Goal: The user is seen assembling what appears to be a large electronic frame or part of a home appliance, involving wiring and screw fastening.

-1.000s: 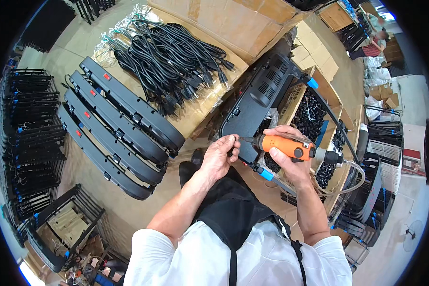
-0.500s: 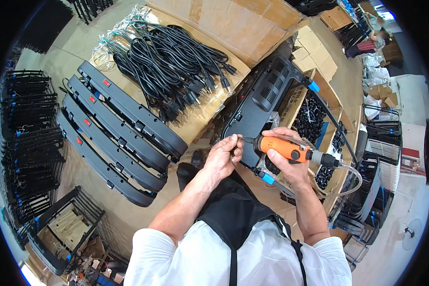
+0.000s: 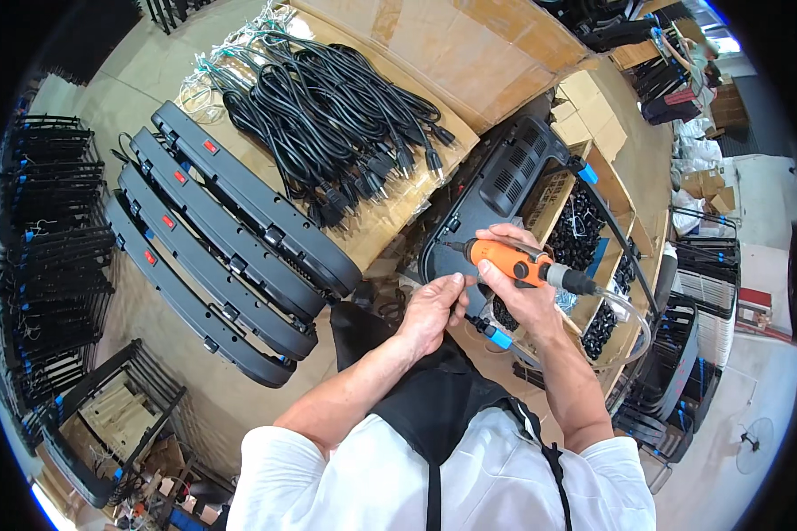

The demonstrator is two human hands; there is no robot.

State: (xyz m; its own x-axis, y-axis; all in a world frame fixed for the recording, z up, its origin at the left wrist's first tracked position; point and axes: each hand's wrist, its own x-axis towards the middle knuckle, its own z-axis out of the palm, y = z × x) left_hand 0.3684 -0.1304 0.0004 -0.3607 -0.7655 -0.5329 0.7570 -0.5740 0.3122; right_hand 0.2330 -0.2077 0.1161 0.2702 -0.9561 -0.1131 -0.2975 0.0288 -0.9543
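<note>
My right hand (image 3: 520, 296) is wrapped round an orange air screwdriver (image 3: 510, 260) with a clear hose at its rear. Its dark bit points left over a black plastic housing with vent slots (image 3: 491, 190). Just below the bit, apart from it, my left hand (image 3: 431, 314) has thumb and fingers pinched together. Whatever those fingers hold is too small or hidden to make out. To the left, several long black housings with red switches (image 3: 266, 209) lie side by side. Beyond them, a bundle of black power cords (image 3: 336, 119) rests on cardboard.
A wooden bin (image 3: 624, 181) with small black parts stands at the right, under a black frame tube with blue tape (image 3: 587, 172). A raised cardboard flap (image 3: 452, 53) borders the cords. Stacked black frames (image 3: 58, 257) fill the far left. Another person (image 3: 682, 97) is at far upper right.
The screwdriver has shifted up and left, and its bit has come away from my left fingertips. My left hand has moved down and a little right, still pinched.
</note>
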